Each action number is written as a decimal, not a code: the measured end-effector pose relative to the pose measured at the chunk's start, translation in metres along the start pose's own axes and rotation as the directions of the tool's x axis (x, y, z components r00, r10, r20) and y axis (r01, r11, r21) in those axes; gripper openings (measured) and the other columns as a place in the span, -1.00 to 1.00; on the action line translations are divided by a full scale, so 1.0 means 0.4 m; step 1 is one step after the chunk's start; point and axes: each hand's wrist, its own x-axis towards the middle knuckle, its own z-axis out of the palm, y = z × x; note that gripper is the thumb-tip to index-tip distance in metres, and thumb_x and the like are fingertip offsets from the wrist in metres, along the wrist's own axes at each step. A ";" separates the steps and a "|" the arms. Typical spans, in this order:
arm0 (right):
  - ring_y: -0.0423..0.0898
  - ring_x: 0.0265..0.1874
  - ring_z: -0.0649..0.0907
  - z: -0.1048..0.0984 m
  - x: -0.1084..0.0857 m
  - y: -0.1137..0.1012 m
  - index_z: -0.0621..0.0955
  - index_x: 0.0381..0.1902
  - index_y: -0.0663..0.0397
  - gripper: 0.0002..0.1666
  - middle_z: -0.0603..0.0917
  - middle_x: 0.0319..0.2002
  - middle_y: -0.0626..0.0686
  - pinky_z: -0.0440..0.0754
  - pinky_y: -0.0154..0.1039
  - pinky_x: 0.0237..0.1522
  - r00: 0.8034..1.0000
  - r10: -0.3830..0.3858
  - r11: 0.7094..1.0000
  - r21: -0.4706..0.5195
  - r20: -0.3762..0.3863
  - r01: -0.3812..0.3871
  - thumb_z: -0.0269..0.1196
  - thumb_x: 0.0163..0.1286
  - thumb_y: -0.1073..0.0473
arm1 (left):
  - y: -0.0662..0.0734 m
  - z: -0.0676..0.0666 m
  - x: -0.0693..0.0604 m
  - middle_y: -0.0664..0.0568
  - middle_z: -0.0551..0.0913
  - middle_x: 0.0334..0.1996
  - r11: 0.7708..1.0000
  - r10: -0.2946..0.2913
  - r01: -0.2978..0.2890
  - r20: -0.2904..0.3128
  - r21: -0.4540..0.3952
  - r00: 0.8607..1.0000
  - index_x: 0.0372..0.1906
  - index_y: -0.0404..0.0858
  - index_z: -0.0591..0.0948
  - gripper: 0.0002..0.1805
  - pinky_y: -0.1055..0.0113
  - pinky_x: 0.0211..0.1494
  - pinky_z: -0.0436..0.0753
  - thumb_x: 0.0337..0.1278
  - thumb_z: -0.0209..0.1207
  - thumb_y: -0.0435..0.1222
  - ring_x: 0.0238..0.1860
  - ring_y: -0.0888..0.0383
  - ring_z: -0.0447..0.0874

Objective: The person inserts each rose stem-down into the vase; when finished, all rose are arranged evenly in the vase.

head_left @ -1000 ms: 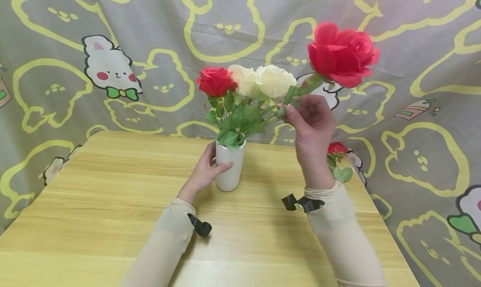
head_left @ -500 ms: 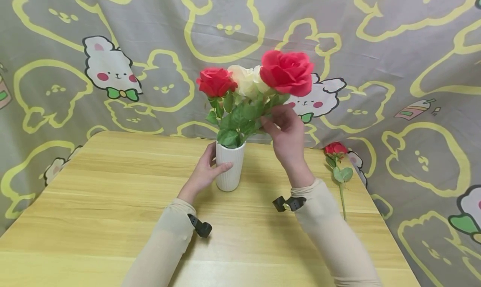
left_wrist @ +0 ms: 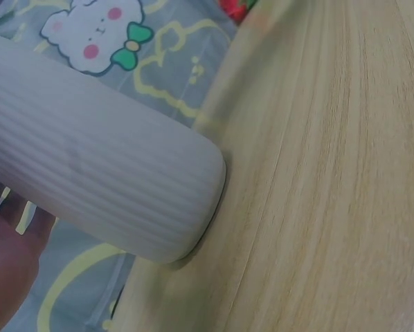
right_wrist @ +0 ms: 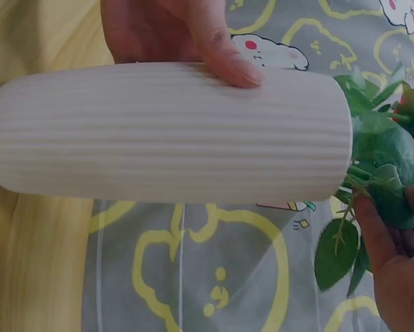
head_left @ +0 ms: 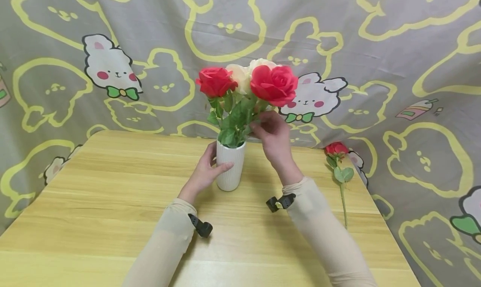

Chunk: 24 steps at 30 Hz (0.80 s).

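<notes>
A white ribbed vase (head_left: pixel 230 170) stands upright on the table, and my left hand (head_left: pixel 204 170) holds its side with the thumb across the front. Green leaves, a red rose (head_left: pixel 216 82) on the left and white roses (head_left: pixel 239 76) rise from it. My right hand (head_left: pixel 276 138) pinches the leafy stem of a larger red rose (head_left: pixel 274 85) beside the bunch, just above the vase mouth. In the right wrist view, the right fingers (right_wrist: pixel 376 232) grip among the leaves (right_wrist: pixel 383 155) at the rim. Leaves hide the stem's lower end.
Another red rose (head_left: pixel 337 149) with a long stem lies along the right side of the wooden table (head_left: pixel 112 186). Behind the table hangs a grey curtain (head_left: pixel 161 24) printed with yellow outlines and white rabbits.
My right hand has brought the larger red rose leftward and down, from far right of the bunch to close against it. The left hand has stayed on the vase.
</notes>
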 end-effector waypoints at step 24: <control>0.01 -0.22 0.66 0.004 0.014 0.013 0.61 -0.19 0.38 -0.85 0.68 -0.26 0.21 0.69 -0.17 -0.12 0.997 0.031 0.986 -0.166 0.071 -0.019 0.29 0.28 0.43 | 0.073 0.005 -0.015 -0.33 0.25 0.37 1.000 0.005 -0.005 0.014 0.001 1.000 0.44 -0.43 0.12 -0.20 -0.07 0.41 0.26 0.19 0.28 -0.41 0.38 -0.19 0.22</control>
